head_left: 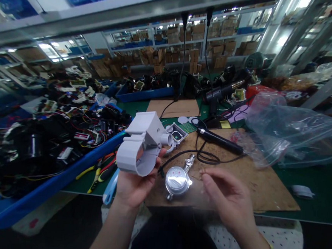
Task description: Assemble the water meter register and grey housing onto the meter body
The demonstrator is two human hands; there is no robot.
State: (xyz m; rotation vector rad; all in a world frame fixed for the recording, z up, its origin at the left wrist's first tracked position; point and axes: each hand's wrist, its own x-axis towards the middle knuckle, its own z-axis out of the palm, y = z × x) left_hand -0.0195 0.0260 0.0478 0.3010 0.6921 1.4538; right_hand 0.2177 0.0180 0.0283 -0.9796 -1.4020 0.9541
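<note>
My left hand [136, 185] is wrapped round a light grey plastic housing [146, 140] with a round ring-shaped opening and a short tube at its side, raised above the bench. On the brown board [235, 184], between my hands, lies a small metal water meter [177, 179] with a round clear face and a threaded fitting. To the right of the meter, my right hand [226, 195] has thumb and forefinger pinched together; what is in them, if anything, is too small to make out. Behind the meter sits an open grey case [177, 134] with a dark inside.
A blue tray [75, 160] heaped with wired black parts fills the left. Pliers [95, 174] lie beside it. Behind the meter are a black cylindrical tool [220, 140] with its cord and a heat gun [221, 92]. Clear plastic bags [296, 137] cover the right.
</note>
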